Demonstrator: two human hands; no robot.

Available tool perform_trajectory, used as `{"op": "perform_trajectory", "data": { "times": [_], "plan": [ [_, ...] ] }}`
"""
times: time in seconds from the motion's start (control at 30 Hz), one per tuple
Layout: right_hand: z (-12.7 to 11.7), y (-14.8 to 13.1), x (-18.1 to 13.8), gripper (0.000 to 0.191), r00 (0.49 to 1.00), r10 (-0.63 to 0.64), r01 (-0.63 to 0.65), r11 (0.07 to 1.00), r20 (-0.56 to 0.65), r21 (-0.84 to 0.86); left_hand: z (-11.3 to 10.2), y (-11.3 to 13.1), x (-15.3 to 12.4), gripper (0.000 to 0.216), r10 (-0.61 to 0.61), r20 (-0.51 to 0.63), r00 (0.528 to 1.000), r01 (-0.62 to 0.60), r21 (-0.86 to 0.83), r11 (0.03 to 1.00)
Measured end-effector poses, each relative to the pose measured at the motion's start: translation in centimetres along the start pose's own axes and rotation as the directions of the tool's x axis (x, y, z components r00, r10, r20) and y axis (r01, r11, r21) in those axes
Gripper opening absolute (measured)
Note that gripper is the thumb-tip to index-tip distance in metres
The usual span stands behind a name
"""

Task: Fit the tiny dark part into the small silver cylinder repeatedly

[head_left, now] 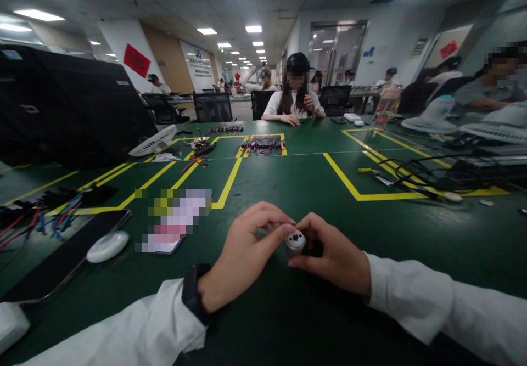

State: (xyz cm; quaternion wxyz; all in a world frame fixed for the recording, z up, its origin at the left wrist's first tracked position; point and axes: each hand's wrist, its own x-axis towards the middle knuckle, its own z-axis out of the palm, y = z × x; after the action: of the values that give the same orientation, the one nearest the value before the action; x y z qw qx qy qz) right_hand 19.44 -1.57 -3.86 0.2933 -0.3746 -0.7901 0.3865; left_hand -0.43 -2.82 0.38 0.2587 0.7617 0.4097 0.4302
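Note:
A small cylindrical metal motor [295, 243] stands upright between my hands, its pale end face with several dark holes turned up. My right hand [331, 251] grips it from the right, thumb at the near side and fingers curled behind. From the left, my left hand [251, 242] reaches over, its thumb tip at the rim of the end face and its fingers bent on the far side. The left fingertips are partly hidden behind the thumb and motor. Green table surface [263, 311] lies beneath both hands.
To the left lie a lit phone [181, 223], a white oval case [107, 246], a dark tablet-like slab [66, 262] and coloured wires [61, 212]. Wire bundles [263, 145] sit farther back. Black cables [403, 179] spread at right. A person [293, 97] sits opposite.

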Motion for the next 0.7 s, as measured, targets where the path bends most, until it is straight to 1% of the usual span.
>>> {"op": "perform_trajectory", "data": {
  "times": [0.07, 0.1, 0.13, 0.17, 0.2, 0.27, 0.3, 0.33, 0.47, 0.6, 0.63, 0.7],
  "plan": [
    [-0.1, -0.2, -0.1, 0.043, 1.0, 0.003, -0.003, 1.0, -0.001, -0.016, -0.6, -0.6, -0.2, 0.008, -0.042, -0.056, 0.998, 0.043, 0.015, 0.999],
    [-0.2, -0.2, -0.2, 0.043, 1.0, 0.003, -0.003, 1.0, 0.001, -0.023, -0.8, -1.0, -0.4, 0.009, -0.066, -0.05, 0.997, 0.068, 0.032, 0.997],
    [-0.3, -0.3, -0.2, 0.043, 1.0, 0.0, 0.0, 1.0, 0.008, -0.03, -1.1, -1.6, -0.6, 0.01, -0.084, -0.016, 0.996, 0.084, 0.057, 0.995],
    [-0.4, -0.4, -0.3, 0.043, 1.0, -0.005, 0.005, 0.999, 0.014, -0.034, -1.2, -2.1, -0.8, 0.011, -0.086, 0.05, 0.995, 0.082, 0.09, 0.993],
    [-0.5, -0.4, -0.3, 0.043, 1.0, -0.01, 0.011, 0.999, 0.019, -0.037, -1.3, -2.6, -1.0, 0.012, -0.073, 0.14, 0.987, 0.055, 0.129, 0.99],
    [-0.6, -0.4, -0.3, 0.043, 0.999, -0.012, 0.013, 0.999, 0.031, -0.04, -1.4, -3.5, -1.3, 0.013, -0.035, 0.305, 0.952, -0.029, 0.204, 0.979],
    [-0.7, -0.3, -0.3, 0.043, 0.999, -0.013, 0.014, 0.999, 0.037, -0.042, -1.4, -3.8, -1.4, 0.014, -0.021, 0.358, 0.934, -0.068, 0.234, 0.97],
    [-0.7, -0.3, -0.3, 0.043, 0.999, -0.013, 0.015, 0.999, 0.042, -0.045, -1.4, -4.0, -1.5, 0.015, -0.013, 0.382, 0.924, -0.092, 0.257, 0.962],
    [-0.7, 0.0, -0.4, 0.044, 0.998, -0.016, 0.02, 0.997, 0.059, -0.071, -1.3, -4.3, -1.5, 0.018, -0.022, 0.375, 0.927, -0.09, 0.277, 0.957],
    [-0.4, -0.3, -0.3, 0.043, 0.997, -0.019, 0.026, 0.995, 0.076, -0.095, -1.6, -3.9, -1.3, 0.021, -0.031, 0.372, 0.928, -0.047, 0.198, 0.979],
    [-0.4, -0.4, -0.3, 0.043, 0.998, -0.022, 0.028, 0.995, 0.062, -0.092, -1.8, -3.9, -1.3, 0.021, -0.038, 0.359, 0.933, -0.026, 0.172, 0.985],
    [-0.9, -0.3, -0.3, 0.041, 1.0, -0.03, 0.03, 0.997, -0.005, -0.069, -2.1, -3.8, -1.2, 0.021, -0.067, 0.313, 0.947, 0.027, 0.131, 0.991]
  ]
}}
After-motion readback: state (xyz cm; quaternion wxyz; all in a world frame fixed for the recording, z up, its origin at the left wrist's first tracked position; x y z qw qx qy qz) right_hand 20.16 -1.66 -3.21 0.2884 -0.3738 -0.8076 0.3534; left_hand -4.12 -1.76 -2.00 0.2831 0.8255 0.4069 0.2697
